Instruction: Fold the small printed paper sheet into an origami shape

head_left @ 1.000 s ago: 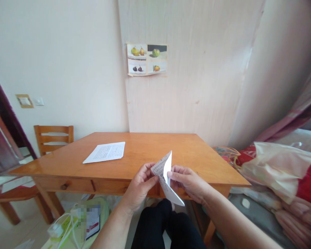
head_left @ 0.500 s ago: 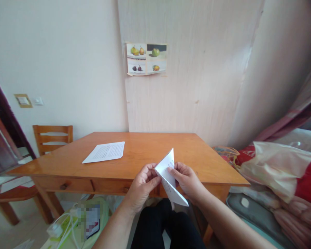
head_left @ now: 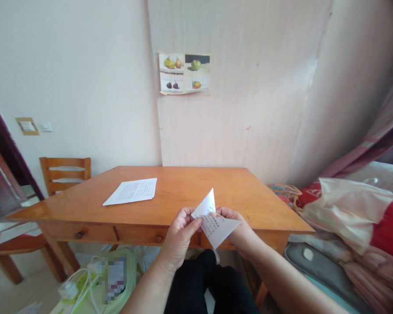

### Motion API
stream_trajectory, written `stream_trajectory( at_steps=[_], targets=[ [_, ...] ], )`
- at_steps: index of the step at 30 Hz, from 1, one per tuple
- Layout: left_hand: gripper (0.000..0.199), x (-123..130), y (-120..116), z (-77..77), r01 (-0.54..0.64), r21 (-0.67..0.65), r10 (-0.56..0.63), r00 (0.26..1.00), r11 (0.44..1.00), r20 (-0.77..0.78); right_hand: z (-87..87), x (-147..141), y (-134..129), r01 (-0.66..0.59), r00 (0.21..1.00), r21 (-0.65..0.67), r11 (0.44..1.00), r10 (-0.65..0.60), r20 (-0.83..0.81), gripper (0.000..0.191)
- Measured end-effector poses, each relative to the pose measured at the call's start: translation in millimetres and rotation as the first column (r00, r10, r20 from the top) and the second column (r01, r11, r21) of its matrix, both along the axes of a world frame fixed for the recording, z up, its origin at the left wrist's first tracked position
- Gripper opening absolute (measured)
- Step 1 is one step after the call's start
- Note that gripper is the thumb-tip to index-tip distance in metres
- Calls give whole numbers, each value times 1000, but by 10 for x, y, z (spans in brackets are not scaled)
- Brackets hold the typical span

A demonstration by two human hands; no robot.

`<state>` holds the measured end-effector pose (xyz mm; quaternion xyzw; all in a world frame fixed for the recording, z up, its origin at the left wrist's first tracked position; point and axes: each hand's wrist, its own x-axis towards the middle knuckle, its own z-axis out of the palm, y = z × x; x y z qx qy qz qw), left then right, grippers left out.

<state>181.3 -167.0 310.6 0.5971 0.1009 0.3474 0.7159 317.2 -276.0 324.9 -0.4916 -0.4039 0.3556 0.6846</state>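
Note:
A folded sheet of white printed paper (head_left: 216, 229) is held up between both hands, just in front of the table's near edge. One pointed flap stands upward and another spreads to the lower right, with print showing on it. My left hand (head_left: 183, 231) pinches the paper's left side between thumb and fingers. My right hand (head_left: 239, 226) grips it from behind on the right, its thumb partly covered by the lower flap. A stack of printed sheets (head_left: 131, 192) lies on the left of the wooden table (head_left: 196, 183).
Left of the table are a wooden chair (head_left: 65, 168) and a low seat with papers. A green stool (head_left: 131, 261) with cables and a blurred item stands below on the left. Bags (head_left: 343, 205) and cloth are heaped on the right. Fruit pictures (head_left: 185, 73) hang on the wall.
The paper's lower flap has swung up and to the right, and its printed face now shows in front of my right hand. Both hands keep hold at nearly the same place.

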Motion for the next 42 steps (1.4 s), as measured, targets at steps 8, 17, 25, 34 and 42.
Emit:
stream_trajectory(
  at_steps=[8, 17, 25, 34, 42],
  targets=[
    [48, 10, -43, 14, -70, -25, 70, 998, 997, 7, -141, 144, 84, 188, 966, 33, 982, -191, 175, 41],
    [44, -9, -33, 35, -35, -28, 34, 998, 999, -49, -41, 191, 4, 173, 969, 51, 984, -179, 170, 41],
    [26, 63, -59, 92, -30, -131, 20, 997, 991, -80, -40, 114, 7, 29, 997, 33, 999, -31, 71, 42],
    [32, 183, 72, -9, -211, -16, 207, 968, 977, -145, -200, 95, 63, 19, 944, 13, 1000, -22, 330, 75],
    [31, 322, 332, 45, -30, 217, 95, 952, 976, -292, -100, 405, 171, 362, 924, -18, 932, -356, 139, 53]
  ],
)
